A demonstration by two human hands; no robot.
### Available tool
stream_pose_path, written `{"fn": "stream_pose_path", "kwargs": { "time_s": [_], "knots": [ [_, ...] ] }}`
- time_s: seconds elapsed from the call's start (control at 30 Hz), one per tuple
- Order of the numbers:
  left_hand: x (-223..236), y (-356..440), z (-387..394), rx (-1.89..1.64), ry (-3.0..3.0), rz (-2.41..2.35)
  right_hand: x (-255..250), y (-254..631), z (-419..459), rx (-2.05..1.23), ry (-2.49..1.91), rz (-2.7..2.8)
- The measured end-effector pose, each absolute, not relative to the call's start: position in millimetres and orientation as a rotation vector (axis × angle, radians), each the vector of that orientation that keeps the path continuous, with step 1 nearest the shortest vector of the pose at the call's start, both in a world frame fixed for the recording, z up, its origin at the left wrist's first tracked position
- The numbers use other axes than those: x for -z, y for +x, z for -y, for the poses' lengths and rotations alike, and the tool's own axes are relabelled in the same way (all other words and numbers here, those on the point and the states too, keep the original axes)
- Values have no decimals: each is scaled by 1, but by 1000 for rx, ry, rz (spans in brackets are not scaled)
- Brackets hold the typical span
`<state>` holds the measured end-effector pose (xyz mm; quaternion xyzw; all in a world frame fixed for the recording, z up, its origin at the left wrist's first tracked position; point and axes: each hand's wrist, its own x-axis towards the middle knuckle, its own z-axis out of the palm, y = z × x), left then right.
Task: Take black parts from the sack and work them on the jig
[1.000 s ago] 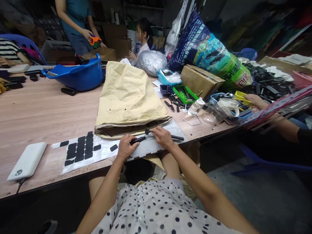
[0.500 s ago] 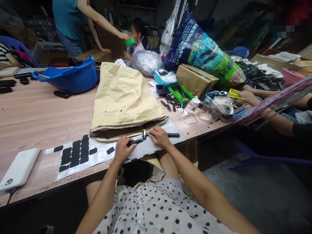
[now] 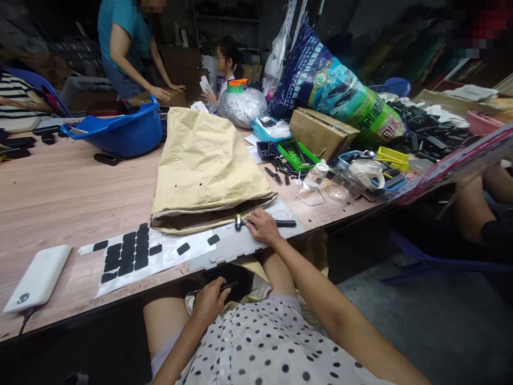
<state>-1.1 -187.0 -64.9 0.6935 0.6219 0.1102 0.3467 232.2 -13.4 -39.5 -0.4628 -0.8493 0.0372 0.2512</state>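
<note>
Head view: clasping a hammer (image 3: 286, 223) on the bench's (image 3: 88, 187) grey board (image 3: 240, 244) with the right grip (image 3: 262, 227), a black part (image 3: 230, 286) over the lap (image 3: 165, 315) with the left grip (image 3: 210, 302). Probably stiff, head-heavy, best held mid-handle; for the part, likely light.

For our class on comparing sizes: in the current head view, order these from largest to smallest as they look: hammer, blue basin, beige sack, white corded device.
1. Beige sack
2. Blue basin
3. White corded device
4. Hammer, partly covered by the right hand
</note>
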Motion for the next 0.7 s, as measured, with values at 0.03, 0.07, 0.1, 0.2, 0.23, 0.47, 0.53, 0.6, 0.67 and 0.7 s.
{"fn": "stream_pose_path", "kwargs": {
  "time_s": [0.03, 0.07, 0.1, 0.2, 0.23, 0.47, 0.53, 0.6, 0.67, 0.7],
  "knots": [
    [66, -1, 186, -223, 1786, -1624, 40, 232, 13, -98, -1256, 2313],
    [64, 0, 183, -180, 1776, -1605, 40, 232, 13, -94, -1255, 2314],
    [59, 0, 180, -163, 1769, -1561, 40, 232, 13, -92, -1255, 2316],
    [34, 2, 157, -294, 1769, -1428, 39, 232, 13, -90, -1259, 2322],
    [25, 2, 145, -384, 1781, -1423, 39, 231, 14, -91, -1260, 2324],
    [14, -1, 31, -974, 1985, -1938, 37, 229, 15, -86, -1264, 2320],
    [18, 1, 9, -971, 1985, -2070, 37, 228, 16, -80, -1268, 2324],
    [19, 4, -5, -904, 1963, -2135, 36, 227, 16, -73, -1274, 2326],
    [16, 8, -11, -798, 1931, -2173, 35, 227, 17, -73, -1279, 2328],
    [13, 9, -13, -739, 1918, -2197, 35, 227, 17, -76, -1280, 2329]
  ]
}}
